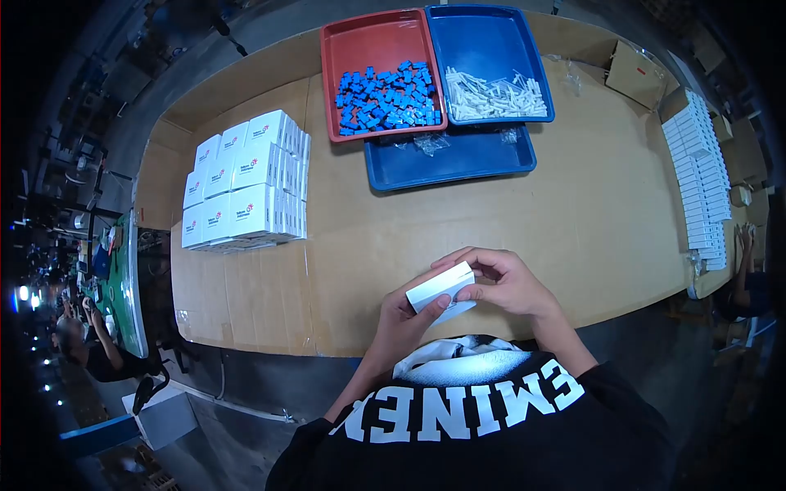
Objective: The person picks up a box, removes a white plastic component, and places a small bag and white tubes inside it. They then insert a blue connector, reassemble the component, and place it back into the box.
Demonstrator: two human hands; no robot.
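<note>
Both hands hold one small white box (440, 288) over the front edge of the cardboard-covered table (393, 237). My left hand (404, 315) grips its left side, with the thumb on the face towards me. On the right, my right hand (508, 285) has its thumb and fingers closed on the box's other end. A thin dark line shows near the box's upper right edge. The fingers behind the box are partly hidden.
Stacked white boxes (252, 209) stand at the left. A red tray (330, 57) of blue pieces, a blue tray (483, 41) of white pieces and a lower blue tray (450, 168) lie behind. White boxes (700, 180) line the right edge. A person (106, 352) is far left.
</note>
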